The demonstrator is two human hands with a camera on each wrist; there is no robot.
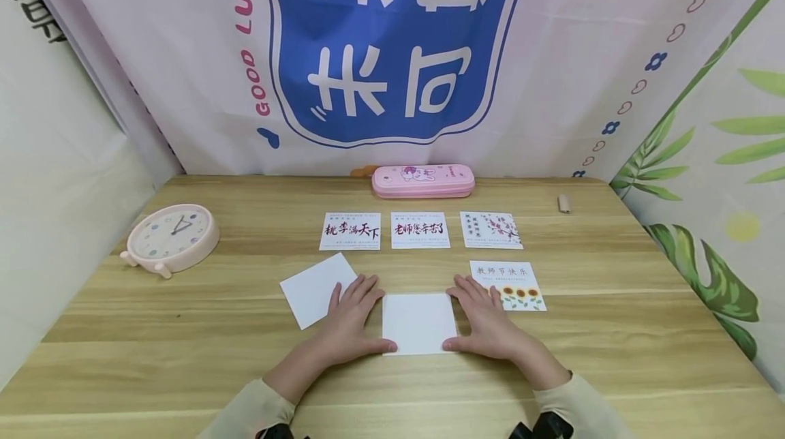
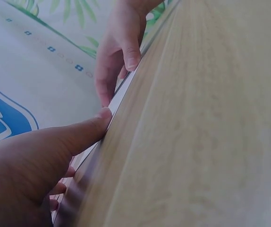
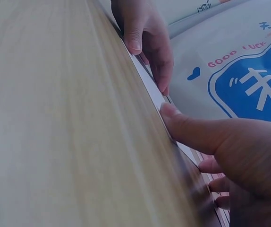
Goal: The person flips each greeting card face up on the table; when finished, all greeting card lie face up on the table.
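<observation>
A blank white card (image 1: 420,324) lies on the table between both hands. My left hand (image 1: 351,326) flanks its left side, thumb at the lower left corner and outstretched fingers by the upper left one. Mirroring it, my right hand (image 1: 487,323) has its thumb at the lower right corner and its fingers near the upper right. Under the left fingers in the head view, a second blank card (image 1: 319,291) lies tilted, partly covered. The right fingers overlap the left part of a card with sunflowers (image 1: 515,285). Both wrist views show the thumbs (image 2: 102,118) on the white card's near edge.
Behind the hands lies a row of three printed cards: two with red lettering (image 1: 350,231) (image 1: 420,230) and one with blossoms (image 1: 492,230). A pink pencil case (image 1: 423,181) sits at the back edge, a pink clock (image 1: 174,238) at left, a small beige piece (image 1: 563,204) at right.
</observation>
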